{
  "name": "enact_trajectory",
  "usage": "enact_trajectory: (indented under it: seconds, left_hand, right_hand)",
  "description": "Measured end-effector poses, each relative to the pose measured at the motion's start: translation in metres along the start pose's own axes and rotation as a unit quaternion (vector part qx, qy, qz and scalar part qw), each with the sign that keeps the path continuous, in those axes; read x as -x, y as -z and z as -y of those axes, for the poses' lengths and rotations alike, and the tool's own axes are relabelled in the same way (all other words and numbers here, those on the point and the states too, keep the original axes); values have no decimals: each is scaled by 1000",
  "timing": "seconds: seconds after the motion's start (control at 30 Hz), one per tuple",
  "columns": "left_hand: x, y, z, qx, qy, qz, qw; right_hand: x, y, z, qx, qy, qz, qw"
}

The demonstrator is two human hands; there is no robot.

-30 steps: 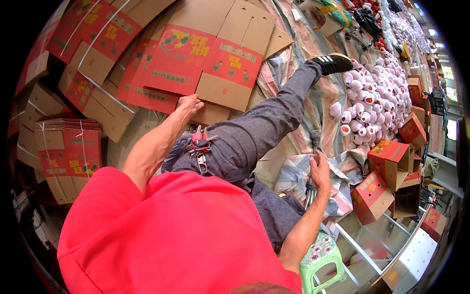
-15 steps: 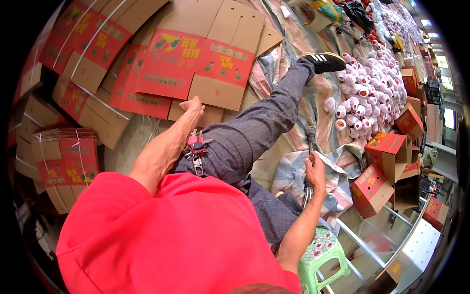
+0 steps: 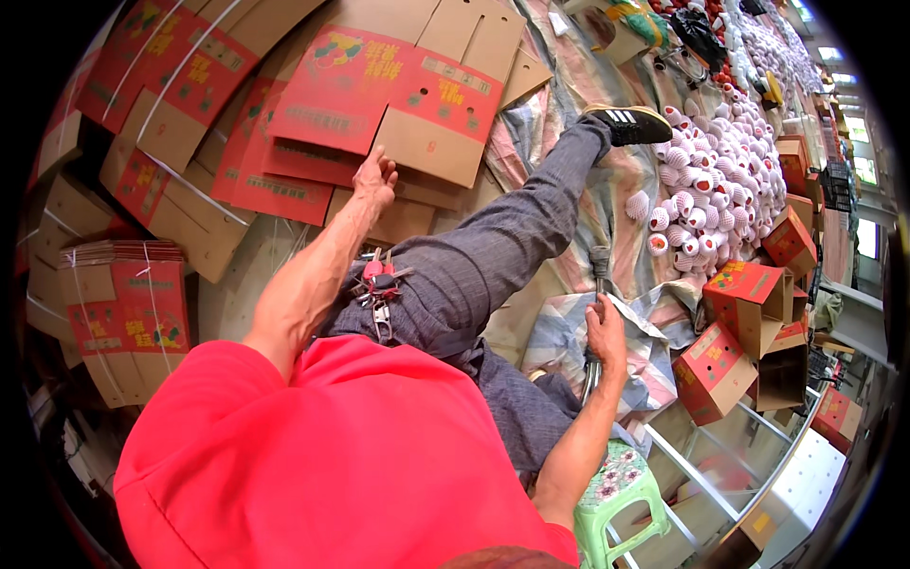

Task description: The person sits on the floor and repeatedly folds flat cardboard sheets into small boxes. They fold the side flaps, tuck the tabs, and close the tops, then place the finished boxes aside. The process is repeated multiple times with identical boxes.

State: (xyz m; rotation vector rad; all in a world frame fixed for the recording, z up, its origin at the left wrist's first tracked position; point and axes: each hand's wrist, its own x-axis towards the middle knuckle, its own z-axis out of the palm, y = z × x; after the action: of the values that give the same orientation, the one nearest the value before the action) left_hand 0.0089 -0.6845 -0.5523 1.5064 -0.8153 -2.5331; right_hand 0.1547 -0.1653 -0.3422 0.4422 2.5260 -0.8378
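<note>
My left hand (image 3: 375,179) is closed on the near edge of a flattened cardboard carton (image 3: 327,90), red and brown. This carton is the top one of a flat stack, and its near edge is tilted up off the red cartons (image 3: 280,194) below. On the other side of my outstretched leg, my right hand (image 3: 605,334) is closed around a grey metal rod (image 3: 591,373) with a broader dark end (image 3: 599,254). The palm hides the middle of the rod, and part of the grip cannot be seen.
Tied bundles of flattened cartons (image 3: 128,299) stand at the left. Netted round fruit (image 3: 706,190) is heaped on a striped sheet (image 3: 531,156) at the upper right. Open red boxes (image 3: 749,299), a metal frame (image 3: 687,469) and a green stool (image 3: 621,488) are to the right.
My left hand has moved slightly up and away, and the top carton's near edge has risen and shifted with it. My right hand stays at the rod.
</note>
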Motion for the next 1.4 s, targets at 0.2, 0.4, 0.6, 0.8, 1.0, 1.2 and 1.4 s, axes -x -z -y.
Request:
enact_trajectory:
  seconds: [0.2,0.4,0.6,0.8,1.0,1.2,1.4]
  left_hand:
    - [-5,-88,-47,38,-38,152,987]
    - [-20,-203,-82,-127,-105,195,967]
    - [-71,-186,-68,-477,-301,-76,822]
    - [-145,-154,-130,-591,-437,-175,654]
    - [-232,-142,-200,-739,-420,-127,511]
    - [-214,-177,-161,-499,-228,208,810]
    - [-116,-224,-190,-291,-190,338,875]
  right_hand:
    - [-2,-3,-3,21,22,-17,999]
    - [-13,3,0,12,27,-7,1000]
    - [-3,8,4,-15,3,-25,1000]
    - [13,-6,-43,20,-38,-17,999]
    - [17,-43,-118,0,-112,21,993]
    - [38,-46,-140,-6,-178,46,983]
    - [3,-33,-138,19,-120,35,992]
